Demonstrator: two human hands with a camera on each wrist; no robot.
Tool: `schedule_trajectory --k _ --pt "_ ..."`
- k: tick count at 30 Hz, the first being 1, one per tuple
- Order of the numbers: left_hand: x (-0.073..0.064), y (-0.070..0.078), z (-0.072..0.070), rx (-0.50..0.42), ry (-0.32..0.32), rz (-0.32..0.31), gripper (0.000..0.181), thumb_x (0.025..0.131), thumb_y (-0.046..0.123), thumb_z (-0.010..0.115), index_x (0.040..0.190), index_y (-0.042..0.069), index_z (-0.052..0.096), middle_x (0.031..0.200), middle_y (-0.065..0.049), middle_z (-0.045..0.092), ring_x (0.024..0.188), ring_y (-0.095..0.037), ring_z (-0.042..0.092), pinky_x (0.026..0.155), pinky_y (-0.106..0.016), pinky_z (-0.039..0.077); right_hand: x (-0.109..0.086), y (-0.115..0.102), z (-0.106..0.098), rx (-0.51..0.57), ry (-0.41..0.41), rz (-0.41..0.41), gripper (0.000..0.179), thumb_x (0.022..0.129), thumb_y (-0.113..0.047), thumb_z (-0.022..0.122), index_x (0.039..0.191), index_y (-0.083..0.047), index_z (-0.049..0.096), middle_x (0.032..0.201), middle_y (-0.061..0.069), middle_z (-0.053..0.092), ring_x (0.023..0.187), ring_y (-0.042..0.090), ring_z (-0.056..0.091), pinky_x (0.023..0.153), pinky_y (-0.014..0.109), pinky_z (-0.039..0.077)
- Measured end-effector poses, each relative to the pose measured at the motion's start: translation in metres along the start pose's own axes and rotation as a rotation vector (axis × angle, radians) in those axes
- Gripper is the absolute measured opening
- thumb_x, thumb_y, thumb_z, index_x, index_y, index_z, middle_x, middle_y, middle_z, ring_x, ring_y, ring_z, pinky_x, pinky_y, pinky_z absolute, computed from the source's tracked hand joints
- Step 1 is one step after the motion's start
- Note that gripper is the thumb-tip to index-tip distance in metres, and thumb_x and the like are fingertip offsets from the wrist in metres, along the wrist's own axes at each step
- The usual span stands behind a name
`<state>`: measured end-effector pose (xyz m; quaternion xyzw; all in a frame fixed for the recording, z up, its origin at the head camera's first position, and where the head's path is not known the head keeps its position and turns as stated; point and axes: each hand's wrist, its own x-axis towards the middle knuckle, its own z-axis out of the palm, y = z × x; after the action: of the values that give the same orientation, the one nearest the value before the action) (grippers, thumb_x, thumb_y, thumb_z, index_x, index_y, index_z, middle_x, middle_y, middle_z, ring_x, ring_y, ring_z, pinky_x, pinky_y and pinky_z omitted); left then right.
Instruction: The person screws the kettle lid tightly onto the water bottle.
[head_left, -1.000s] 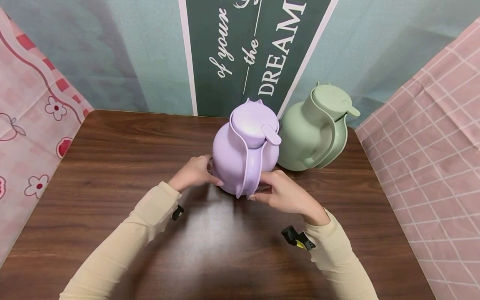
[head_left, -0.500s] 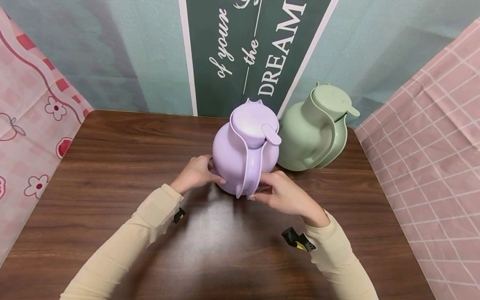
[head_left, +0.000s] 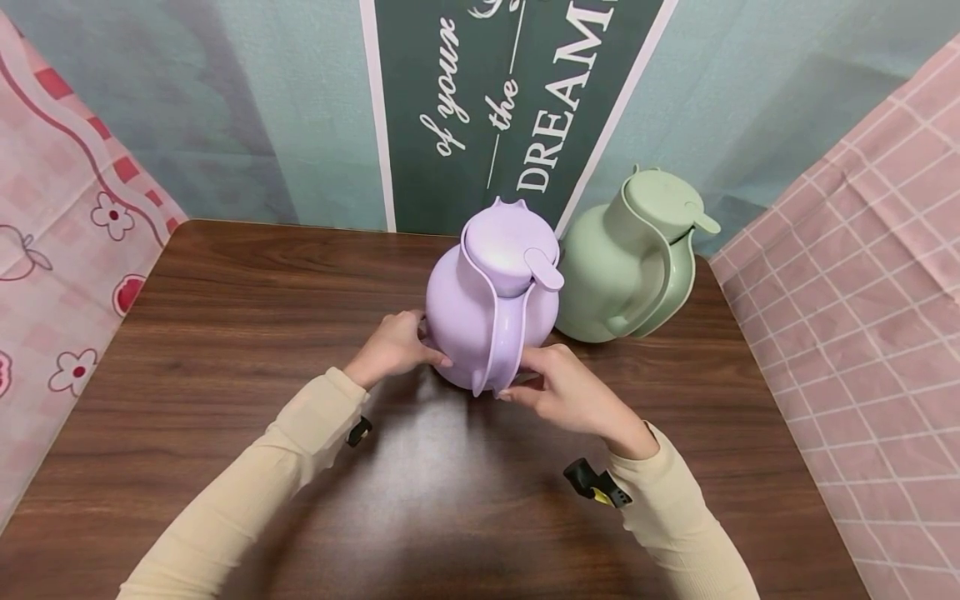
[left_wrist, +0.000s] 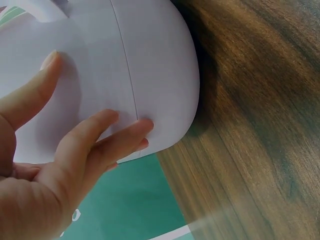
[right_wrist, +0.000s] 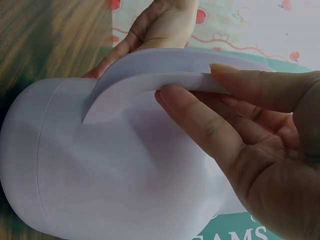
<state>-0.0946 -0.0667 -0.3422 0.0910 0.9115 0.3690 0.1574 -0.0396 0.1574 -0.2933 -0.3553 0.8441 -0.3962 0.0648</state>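
Observation:
A lilac thermos jug [head_left: 461, 317] with a flat lid and a lever stands upright on the table, its handle [head_left: 506, 342] facing me. My left hand [head_left: 393, 346] rests against the jug's lower left side. In the left wrist view its fingers [left_wrist: 82, 135] are nearly straight along the body, with the thumb apart from them. On the other side my right hand [head_left: 573, 387] pinches the lower part of the handle between thumb and fingers, as the right wrist view shows. The jug hides some of the left fingertips in the head view.
A green thermos jug [head_left: 600, 275] of the same shape stands close behind the lilac one, to the right. The brown wood-grain table [head_left: 262, 283] ends at a blue-green backdrop [head_left: 315, 125]. A pink tiled cloth [head_left: 885, 333] hangs along the right side, a patterned pink one [head_left: 67, 250] along the left.
Both hands stay in place on the lilac jug. The left wrist and forearm have shifted very slightly to the right; the jugs look unmoved.

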Motion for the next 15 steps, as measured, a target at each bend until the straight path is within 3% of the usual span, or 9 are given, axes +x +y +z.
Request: schedule_trajectory --k 15 --pt "-0.0009 0.0033 0.0006 -0.007 0.002 -0.015 0.050 0.064 0.025 0.083 0.100 -0.002 0.061 0.085 -0.010 0.065 0.080 -0.024 0.056 0.071 -0.035 0.045 -0.0010 0.0007 0.0001 -0.017 0.000 -0.017 0.018 0.074 0.005 0.069 0.091 0.000 0.065 0.080 0.003 0.067 0.073 0.010 0.061 0.069 0.027 0.051"
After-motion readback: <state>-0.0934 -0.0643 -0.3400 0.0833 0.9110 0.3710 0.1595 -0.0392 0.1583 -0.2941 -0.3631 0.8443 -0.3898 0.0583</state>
